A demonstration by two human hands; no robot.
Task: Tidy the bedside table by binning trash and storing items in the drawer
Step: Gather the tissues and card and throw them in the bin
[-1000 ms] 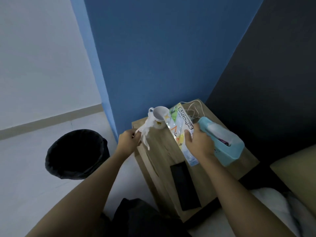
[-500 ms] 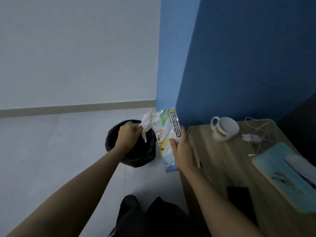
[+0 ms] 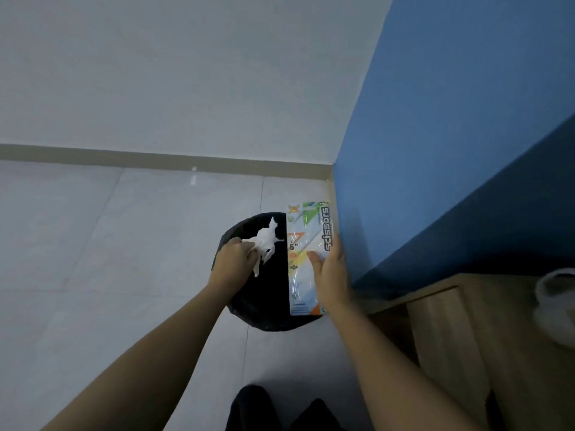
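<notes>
Scissors packaging and crumpled tissue in hand over black bin.

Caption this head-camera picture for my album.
Left hand holds crumpled tissue, right hand scissors package, above black bin.

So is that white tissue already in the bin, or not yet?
Not yet. The left hand grips the crumpled tissue above the black bin.

Blue wall, pale tiled floor
</notes>
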